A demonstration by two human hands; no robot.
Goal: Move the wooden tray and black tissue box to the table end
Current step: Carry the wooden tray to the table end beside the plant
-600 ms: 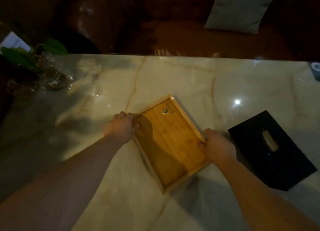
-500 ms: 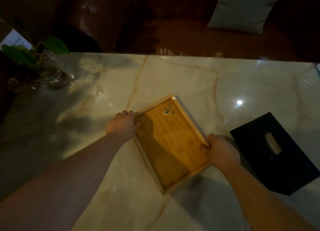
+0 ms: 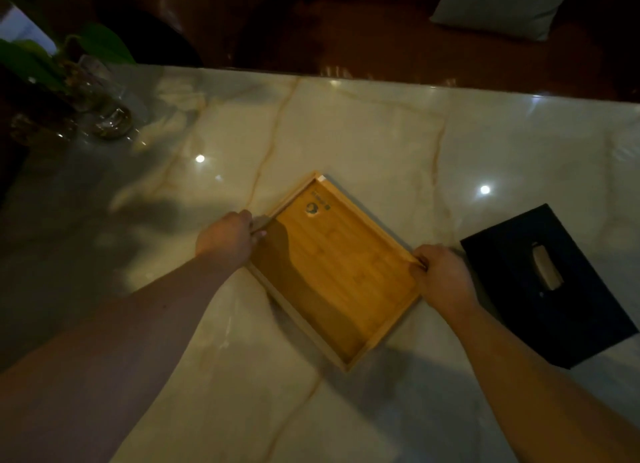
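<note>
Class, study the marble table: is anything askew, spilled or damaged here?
Nothing spilled or visibly damaged. The wooden tray and the black tissue box both lie at an angle to the table edge; the left hand and right hand grip the tray's opposite rims.

A pale marble table (image 3: 363, 133) with thin amber veins fills most of the view, its glossy top catching 3 small bright reflections of ceiling lights. The room is dim. Beyond the far edge stands dark brown leather seating (image 3: 311, 22), shiny in places, with 1 grey cushion (image 3: 502, 5) lying on it at the upper right. At the table's left end a clear glass vase (image 3: 104, 109) holds a plant with broad green leaves (image 3: 104, 43).
</note>
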